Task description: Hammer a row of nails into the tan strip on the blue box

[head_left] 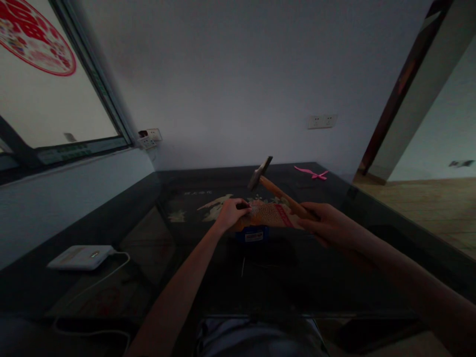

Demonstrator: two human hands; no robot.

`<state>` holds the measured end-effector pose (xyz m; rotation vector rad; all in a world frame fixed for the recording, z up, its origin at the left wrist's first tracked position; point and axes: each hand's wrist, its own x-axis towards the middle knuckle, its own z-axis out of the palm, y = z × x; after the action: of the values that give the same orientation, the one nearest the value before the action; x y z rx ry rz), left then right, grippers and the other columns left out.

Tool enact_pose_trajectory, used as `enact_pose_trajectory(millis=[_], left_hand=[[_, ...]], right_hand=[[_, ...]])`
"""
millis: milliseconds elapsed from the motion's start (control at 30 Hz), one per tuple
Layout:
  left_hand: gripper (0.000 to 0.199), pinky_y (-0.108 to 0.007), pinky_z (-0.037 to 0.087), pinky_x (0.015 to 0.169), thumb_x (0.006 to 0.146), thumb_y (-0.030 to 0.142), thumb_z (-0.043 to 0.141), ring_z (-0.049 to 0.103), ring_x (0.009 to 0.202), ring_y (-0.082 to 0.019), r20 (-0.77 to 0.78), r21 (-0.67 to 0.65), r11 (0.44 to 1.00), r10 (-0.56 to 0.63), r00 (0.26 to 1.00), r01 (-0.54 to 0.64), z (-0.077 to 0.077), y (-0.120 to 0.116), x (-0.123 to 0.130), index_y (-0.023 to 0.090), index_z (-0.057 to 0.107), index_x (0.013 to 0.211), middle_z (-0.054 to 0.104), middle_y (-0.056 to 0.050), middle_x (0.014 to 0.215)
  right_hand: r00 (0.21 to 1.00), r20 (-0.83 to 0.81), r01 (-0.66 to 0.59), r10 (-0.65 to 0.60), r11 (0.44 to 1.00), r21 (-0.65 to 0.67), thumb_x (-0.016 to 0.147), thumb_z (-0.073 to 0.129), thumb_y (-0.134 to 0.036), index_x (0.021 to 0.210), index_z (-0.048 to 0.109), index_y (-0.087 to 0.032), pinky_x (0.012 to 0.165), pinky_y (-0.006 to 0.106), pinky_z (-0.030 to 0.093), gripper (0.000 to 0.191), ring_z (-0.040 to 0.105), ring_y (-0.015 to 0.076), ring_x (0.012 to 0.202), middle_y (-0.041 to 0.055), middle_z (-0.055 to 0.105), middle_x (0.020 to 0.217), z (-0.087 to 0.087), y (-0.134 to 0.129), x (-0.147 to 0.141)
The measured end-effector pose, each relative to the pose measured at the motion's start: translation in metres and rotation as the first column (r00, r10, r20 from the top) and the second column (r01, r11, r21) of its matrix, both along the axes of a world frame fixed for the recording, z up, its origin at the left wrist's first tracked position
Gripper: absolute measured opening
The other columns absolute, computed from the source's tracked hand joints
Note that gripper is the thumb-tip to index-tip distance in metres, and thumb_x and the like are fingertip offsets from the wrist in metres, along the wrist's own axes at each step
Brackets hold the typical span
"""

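My right hand (323, 221) is wrapped round the wooden handle of a hammer (277, 189). The metal head is raised up and to the left, above a flat tan piece with a dotted pattern and a red band (268, 214). At that piece's left end, my left hand (232, 212) rests with its fingers drawn together. Something small and dark shows at those fingertips, too dim to name. Under the patterned piece sits a blue box with a pale label (254, 234). The piece's right end reaches close to my right hand.
The dark glossy table (148, 198) has printed flowers and stands against the wall. A white power bank (81, 258) with a white cable lies at the left. A pink ribbon-like strip (314, 174) is at the far right. A thin pale stick (243, 267) lies in front.
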<state>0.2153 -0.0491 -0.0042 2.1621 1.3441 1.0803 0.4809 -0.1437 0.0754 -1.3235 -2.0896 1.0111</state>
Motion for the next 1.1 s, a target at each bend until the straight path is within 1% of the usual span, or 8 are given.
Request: enact_pose_trajectory(millis=[67, 167, 267, 333, 467, 700, 833, 1100], left_hand=[[0.010, -0.027, 0.046, 0.073, 0.074, 0.024, 0.063, 0.062, 0.075, -0.016, -0.010, 0.019, 1.000, -0.007, 1.000, 0.007, 0.001, -0.001, 0.000, 0.016, 0.068, 0.076, 0.069, -0.003, 0.078], [0.012, -0.027, 0.046, 0.074, 0.075, 0.027, 0.063, 0.062, 0.075, -0.016, -0.019, 0.028, 1.000, -0.003, 1.000, 0.004, 0.001, -0.001, 0.001, 0.016, 0.068, 0.077, 0.069, -0.003, 0.079], [0.014, -0.027, 0.047, 0.075, 0.075, 0.029, 0.063, 0.063, 0.077, -0.016, -0.002, 0.012, 1.000, -0.022, 1.000, 0.022, 0.002, -0.001, 0.001, 0.017, 0.068, 0.080, 0.069, -0.003, 0.081], [0.016, -0.026, 0.048, 0.075, 0.074, 0.028, 0.064, 0.063, 0.078, -0.015, 0.029, 0.002, 0.999, -0.041, 0.999, 0.041, 0.003, -0.002, 0.000, 0.017, 0.067, 0.086, 0.069, -0.004, 0.085], [0.022, -0.025, 0.049, 0.073, 0.071, 0.024, 0.066, 0.063, 0.077, -0.015, 0.057, 0.016, 0.999, -0.036, 0.998, 0.035, 0.006, -0.005, -0.003, 0.016, 0.065, 0.092, 0.068, -0.004, 0.087], [0.009, -0.027, 0.050, 0.073, 0.073, 0.021, 0.063, 0.064, 0.073, -0.015, 0.038, 0.017, 0.999, 0.027, 0.999, -0.027, 0.005, -0.005, -0.004, 0.016, 0.067, 0.080, 0.069, -0.002, 0.078], [0.007, -0.027, 0.050, 0.071, 0.072, 0.019, 0.064, 0.064, 0.072, -0.016, 0.027, 0.011, 0.998, 0.067, 0.997, -0.067, 0.008, -0.008, -0.001, 0.017, 0.068, 0.076, 0.069, -0.002, 0.076], [0.007, -0.026, 0.049, 0.067, 0.072, 0.020, 0.064, 0.064, 0.069, -0.015, 0.038, 0.024, 0.997, 0.071, 0.997, -0.072, 0.005, -0.006, 0.000, 0.015, 0.067, 0.075, 0.069, -0.003, 0.075]], right_hand=[[0.989, -0.135, 0.051, -0.055, 0.998, -0.031, 0.078, 0.052, -0.047, 0.103, 0.052, -0.014, 0.034, 0.019, 0.033, 0.041, 0.042, 0.0077, 0.035, -0.0074, 0.044, 0.051, -0.014, -0.001, -0.002], [0.940, -0.308, 0.134, -0.144, 0.989, -0.056, 0.079, 0.052, -0.047, 0.105, 0.051, -0.014, 0.034, 0.019, 0.029, 0.042, 0.036, 0.0063, 0.034, -0.0086, 0.040, 0.049, -0.039, 0.002, -0.006], [0.886, -0.424, 0.170, -0.187, 0.982, -0.077, 0.079, 0.052, -0.045, 0.106, 0.050, -0.014, 0.034, 0.019, 0.026, 0.041, 0.033, 0.0053, 0.033, -0.0088, 0.040, 0.048, -0.059, 0.007, -0.008], [0.851, -0.477, 0.196, -0.219, 0.976, -0.098, 0.077, 0.054, -0.046, 0.105, 0.049, -0.015, 0.034, 0.020, 0.026, 0.042, 0.033, 0.0052, 0.033, -0.0082, 0.042, 0.049, -0.067, 0.008, -0.008], [0.810, -0.527, 0.217, -0.260, 0.966, -0.142, 0.074, 0.058, -0.047, 0.104, 0.049, -0.015, 0.033, 0.021, 0.027, 0.045, 0.036, 0.0059, 0.032, -0.0077, 0.044, 0.051, -0.071, 0.007, -0.002], [0.729, -0.626, 0.222, -0.278, 0.961, -0.168, 0.067, 0.065, -0.047, 0.102, 0.051, -0.015, 0.030, 0.019, 0.024, 0.050, 0.036, 0.0051, 0.030, -0.0078, 0.044, 0.050, -0.079, 0.012, 0.002], [0.735, -0.628, 0.191, -0.257, 0.966, -0.172, 0.069, 0.064, -0.044, 0.101, 0.051, -0.014, 0.030, 0.019, 0.024, 0.045, 0.036, 0.0045, 0.029, -0.0074, 0.046, 0.049, -0.086, 0.016, 0.001], [0.760, -0.609, 0.176, -0.227, 0.974, -0.144, 0.074, 0.060, -0.038, 0.104, 0.052, -0.014, 0.029, 0.017, 0.024, 0.039, 0.036, 0.0043, 0.028, -0.0086, 0.045, 0.047, -0.099, 0.021, 0.004]])
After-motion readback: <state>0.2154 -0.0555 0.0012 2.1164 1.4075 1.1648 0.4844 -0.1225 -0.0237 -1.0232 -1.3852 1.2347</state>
